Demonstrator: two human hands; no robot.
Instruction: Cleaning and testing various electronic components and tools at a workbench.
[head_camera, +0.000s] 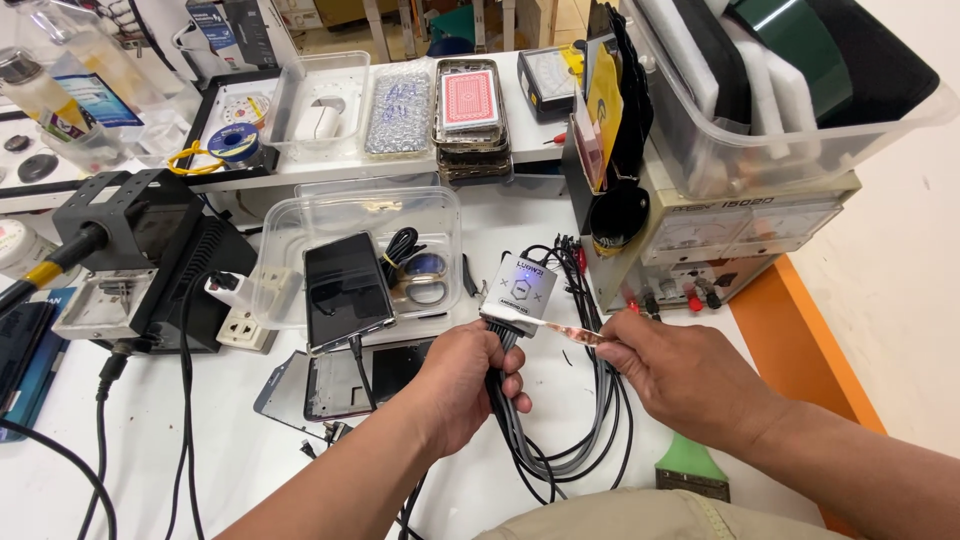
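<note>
Holding: cable bundle (510, 385) is gripped by left hand (462, 385) below white box (519, 290).
Pinching: thin strip (580, 335), possibly a flex, is nipped by right hand (690, 380); best kept level.

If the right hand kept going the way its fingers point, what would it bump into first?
Probably the small white adapter box that the left hand holds; the right hand points left along the thin strip toward it.

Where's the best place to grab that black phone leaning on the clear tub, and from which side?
Grip the black phone by its two long edges, near the upper end, coming from above. It lies tilted, propped on the clear tub, so that end is raised and free; a cable leaves its lower end.
</note>
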